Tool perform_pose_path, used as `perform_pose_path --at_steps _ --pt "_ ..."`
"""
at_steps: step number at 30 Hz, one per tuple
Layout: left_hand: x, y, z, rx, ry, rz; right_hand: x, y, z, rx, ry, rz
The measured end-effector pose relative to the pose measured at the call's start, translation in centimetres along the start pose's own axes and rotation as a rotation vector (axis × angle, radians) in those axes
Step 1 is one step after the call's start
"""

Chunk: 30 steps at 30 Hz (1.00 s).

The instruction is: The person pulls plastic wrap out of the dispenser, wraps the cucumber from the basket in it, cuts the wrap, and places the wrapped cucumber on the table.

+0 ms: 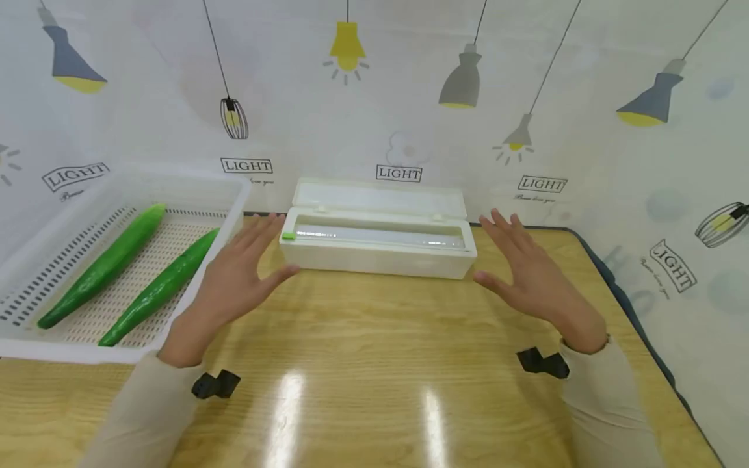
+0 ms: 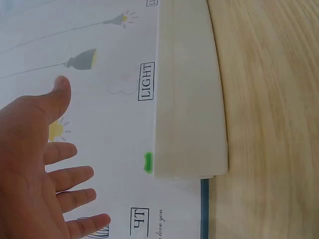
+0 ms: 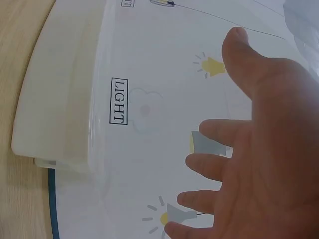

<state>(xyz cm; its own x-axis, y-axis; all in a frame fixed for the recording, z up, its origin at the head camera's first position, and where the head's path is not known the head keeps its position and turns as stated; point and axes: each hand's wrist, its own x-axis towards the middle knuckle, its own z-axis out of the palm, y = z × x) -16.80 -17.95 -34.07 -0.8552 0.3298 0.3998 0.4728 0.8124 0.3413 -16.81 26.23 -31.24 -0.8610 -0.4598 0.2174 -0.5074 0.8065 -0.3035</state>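
A long white cling film dispenser box [image 1: 380, 259] stands at the back of the table, its lid [image 1: 380, 197] raised behind it. Inside lies a shiny roll of film [image 1: 380, 235], and a small green slider [image 1: 289, 236] sits at the box's left end. My left hand [image 1: 240, 273] is beside that left end, fingers spread and holding nothing. Off the right end, my right hand [image 1: 529, 276] has its fingers extended and thumb apart, likewise holding nothing. Both wrist views show the palms with bare fingers near the box.
At the left, a white perforated basket [image 1: 236, 221] holds two green cucumbers, one longer cucumber [image 1: 108, 266] and another [image 1: 160, 289] nearer my left arm. A wall cloth [image 1: 328, 130] printed with lamps rises behind the wooden table [image 1: 363, 364].
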Motion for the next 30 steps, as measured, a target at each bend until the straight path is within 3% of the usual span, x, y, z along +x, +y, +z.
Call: perform_pose_path --at_steps 4,7,14,22,30 --pt "1.1 -0.3 1.3 -0.036 0.108 0.052 0.6 0.0 0.4 0.055 0.018 0.030" --pt "1.8 -0.4 2.0 -0.064 0.153 0.076 1.4 0.1 0.8 0.072 0.037 0.021" --pt "2.8 -0.3 2.4 -0.144 0.098 0.003 2.9 1.0 1.7 0.092 0.099 -0.037" --pt "4.8 -0.2 1.7 -0.334 0.059 -0.096 4.0 1.6 2.2 0.111 0.149 -0.035" --pt "5.9 -1.3 1.6 -0.365 0.054 -0.091 5.5 1.8 2.7 0.111 0.105 0.002"
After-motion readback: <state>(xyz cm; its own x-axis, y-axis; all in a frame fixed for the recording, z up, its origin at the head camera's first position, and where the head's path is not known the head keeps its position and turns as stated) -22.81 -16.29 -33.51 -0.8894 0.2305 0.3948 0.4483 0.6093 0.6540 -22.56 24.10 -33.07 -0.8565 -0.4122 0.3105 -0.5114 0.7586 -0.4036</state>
